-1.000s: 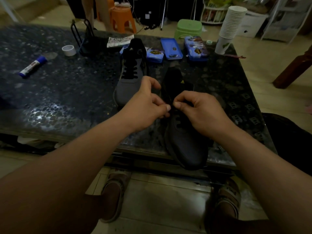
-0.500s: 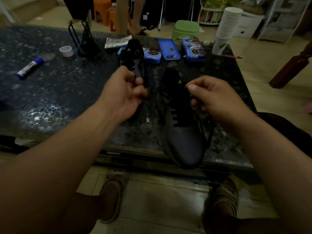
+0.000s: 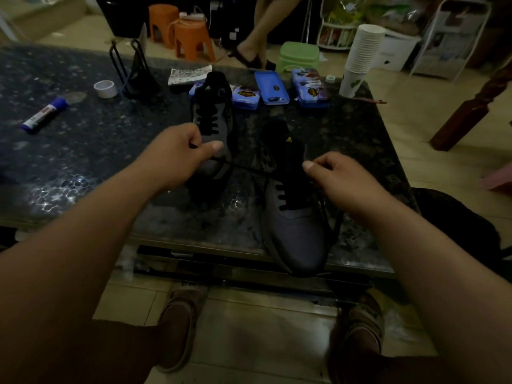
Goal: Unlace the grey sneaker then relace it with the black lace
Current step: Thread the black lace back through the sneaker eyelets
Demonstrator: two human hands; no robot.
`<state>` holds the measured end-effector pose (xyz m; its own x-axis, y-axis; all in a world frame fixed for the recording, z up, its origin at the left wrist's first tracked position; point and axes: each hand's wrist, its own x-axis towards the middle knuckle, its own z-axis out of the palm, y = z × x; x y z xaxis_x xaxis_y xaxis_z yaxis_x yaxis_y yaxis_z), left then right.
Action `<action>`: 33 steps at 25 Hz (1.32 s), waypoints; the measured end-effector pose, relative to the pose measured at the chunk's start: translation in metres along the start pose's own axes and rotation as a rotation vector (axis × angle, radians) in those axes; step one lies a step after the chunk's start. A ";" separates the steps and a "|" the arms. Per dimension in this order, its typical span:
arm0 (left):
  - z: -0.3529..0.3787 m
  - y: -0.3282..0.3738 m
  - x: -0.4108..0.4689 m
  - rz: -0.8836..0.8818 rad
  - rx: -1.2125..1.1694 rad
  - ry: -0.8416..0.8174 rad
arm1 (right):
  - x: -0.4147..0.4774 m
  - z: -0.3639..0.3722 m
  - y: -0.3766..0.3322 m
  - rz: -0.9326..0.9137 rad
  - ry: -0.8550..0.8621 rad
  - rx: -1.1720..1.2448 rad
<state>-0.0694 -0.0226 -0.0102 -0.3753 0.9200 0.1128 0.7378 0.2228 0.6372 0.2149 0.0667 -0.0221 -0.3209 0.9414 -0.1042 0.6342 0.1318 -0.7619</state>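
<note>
**Head view: lacing at a dark, pebble-patterned table [image 3: 83, 162].** The grey sneaker [image 3: 296, 234] lay at the table's front edge, right of centre. Its toe pointed toward the person and slightly overhung the edge. Bars of the black lace [image 3: 243, 169] crossed its lower eyelets; the upper eyelets were too dark to read.

The left hand [image 3: 177, 159] was closed. Its fingers were curled into the palm and the thumb lay flat along the forefinger, pinching one end of the lace. From this pinch the strand ran taut, rightward and toward the person, to the sneaker's left eyelet row.

The right hand [image 3: 343, 178] was held over the sneaker's right side, beside the tongue. Its fingers were likewise curled and the thumb tip pressed against the forefinger in a pinch. A second strand of lace emerged from beneath this hand and ran down along the sneaker's right flank. The exact point of grip was hidden by the fingers.

The two hands were well apart, the left farther up the table than the right. Behind the left hand stood a second sneaker [image 3: 213, 117], laced in black and partly covered by the knuckles.

Farther back lay a glue stick [image 3: 44, 115], a roll of tape [image 3: 105, 88] and blue tins [image 3: 271, 87]. A stack of paper cups [image 3: 360, 56] stood at the far right corner.
</note>
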 end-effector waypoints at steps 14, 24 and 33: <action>0.029 0.002 -0.004 0.140 0.455 0.258 | -0.038 0.001 0.000 -0.040 -0.153 -0.275; 0.083 0.100 -0.064 0.595 0.082 -0.258 | -0.052 -0.042 0.001 -0.047 -0.287 0.376; 0.048 0.104 -0.048 0.250 -0.343 -0.321 | -0.038 -0.050 -0.003 -0.036 -0.151 0.478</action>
<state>0.0521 -0.0282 0.0143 0.0189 0.9959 0.0882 0.5367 -0.0846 0.8396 0.2608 0.0457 0.0166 -0.4570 0.8788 -0.1370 0.2394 -0.0268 -0.9706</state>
